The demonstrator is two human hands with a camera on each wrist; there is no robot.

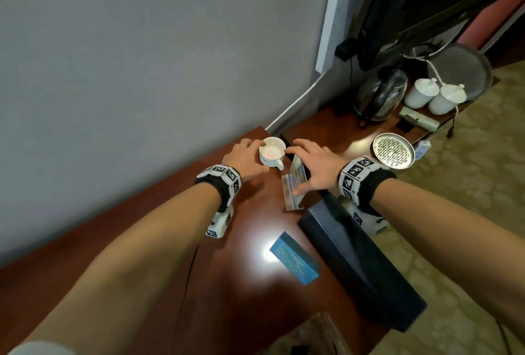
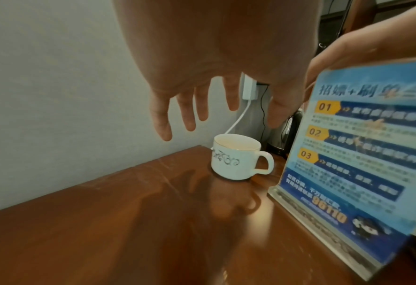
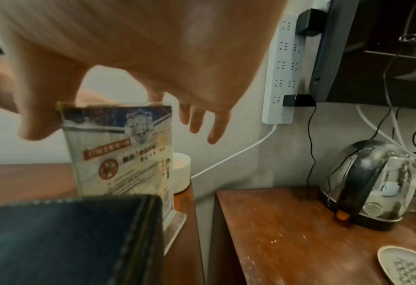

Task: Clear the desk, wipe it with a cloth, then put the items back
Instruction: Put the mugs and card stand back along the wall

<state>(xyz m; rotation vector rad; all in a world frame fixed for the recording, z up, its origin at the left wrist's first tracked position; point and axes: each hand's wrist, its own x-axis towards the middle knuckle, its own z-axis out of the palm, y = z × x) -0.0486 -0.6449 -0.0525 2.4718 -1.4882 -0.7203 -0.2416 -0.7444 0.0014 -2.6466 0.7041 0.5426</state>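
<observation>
A white cup (image 1: 272, 151) with a dark pattern (image 2: 233, 162) stands near the back edge of the red-brown desk (image 1: 241, 283). My left hand (image 1: 250, 153) hovers just above and left of it, fingers spread and straight (image 2: 216, 119), holding nothing. Right beside the cup stands a clear acrylic sign stand (image 1: 292, 192) with a blue printed sheet (image 2: 353, 158). My right hand (image 1: 301, 167) reaches over its top edge. The thumb sits at the near top corner and fingertips lie behind the top edge (image 3: 92, 108), pinching it. Its base (image 3: 175, 217) rests on the desk.
A blue box (image 1: 294, 261) and a long black leather case (image 1: 360, 263) lie on the desk's right side. A lower side table (image 1: 341, 133) carries a glass kettle (image 1: 380, 99), a metal tray (image 1: 393, 150) and two lidded cups (image 1: 420, 93). A power strip (image 3: 280, 63) hangs on the wall.
</observation>
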